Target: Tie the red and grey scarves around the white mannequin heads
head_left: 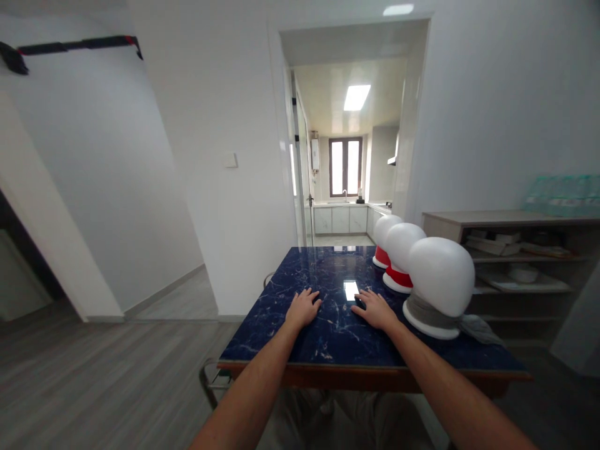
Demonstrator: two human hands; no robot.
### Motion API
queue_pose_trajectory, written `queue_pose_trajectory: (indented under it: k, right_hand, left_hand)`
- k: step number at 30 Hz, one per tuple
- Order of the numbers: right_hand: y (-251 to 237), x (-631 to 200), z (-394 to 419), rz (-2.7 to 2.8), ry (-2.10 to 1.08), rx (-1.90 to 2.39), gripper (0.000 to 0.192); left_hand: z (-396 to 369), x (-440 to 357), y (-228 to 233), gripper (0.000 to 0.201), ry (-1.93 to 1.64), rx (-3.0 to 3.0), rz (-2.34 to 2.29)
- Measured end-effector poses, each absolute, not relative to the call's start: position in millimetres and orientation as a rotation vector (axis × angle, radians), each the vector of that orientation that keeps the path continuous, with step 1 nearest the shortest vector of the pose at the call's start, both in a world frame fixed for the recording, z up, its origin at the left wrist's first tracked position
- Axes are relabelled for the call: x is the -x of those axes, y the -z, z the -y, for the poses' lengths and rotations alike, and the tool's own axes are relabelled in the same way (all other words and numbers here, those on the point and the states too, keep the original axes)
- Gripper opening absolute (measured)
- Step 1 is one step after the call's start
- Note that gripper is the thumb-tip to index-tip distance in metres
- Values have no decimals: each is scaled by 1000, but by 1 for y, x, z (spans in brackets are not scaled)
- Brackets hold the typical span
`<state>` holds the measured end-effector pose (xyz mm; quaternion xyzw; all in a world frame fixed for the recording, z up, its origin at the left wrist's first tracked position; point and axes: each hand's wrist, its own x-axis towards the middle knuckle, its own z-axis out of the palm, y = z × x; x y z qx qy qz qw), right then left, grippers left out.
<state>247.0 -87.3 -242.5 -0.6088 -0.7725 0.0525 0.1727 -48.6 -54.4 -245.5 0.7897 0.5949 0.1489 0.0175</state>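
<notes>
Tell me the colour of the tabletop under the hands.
Dark blue with white marble veining, on the tabletop; head view.

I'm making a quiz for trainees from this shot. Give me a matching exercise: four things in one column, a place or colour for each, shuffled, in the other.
1. left hand
2. nearest head form
3. middle head form
4. table

a. red band at its base
b. dark blue marble top
c. grey cloth at its base
d. flat on the table, left of the light's reflection

Pairs: 1-d, 2-c, 3-a, 4-b
</notes>
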Motion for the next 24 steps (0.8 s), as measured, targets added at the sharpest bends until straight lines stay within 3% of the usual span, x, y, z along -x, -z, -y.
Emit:
queue_pose_trajectory:
  k: [5, 11, 14, 19, 24]
  right_hand:
    - [219, -235, 109, 2222, -38, 1477, 35]
    - [113, -246, 172, 1998, 390, 1172, 33]
    - [63, -290, 186, 1770, 608, 1334, 46]
    - [61, -384, 166, 1491, 653, 1725, 103]
    - [92, -430, 142, 1561, 575, 1719, 110]
  left_hand:
    - [52, 49, 250, 60, -501, -2446, -1844]
    - [53, 48, 249, 60, -520, -2446, -1835]
    - [54, 47, 247, 60, -521, -2436, -1835]
    - [52, 47, 249, 59, -534, -2412, -1838]
    - [51, 47, 251, 59, -535, -2424, -1832]
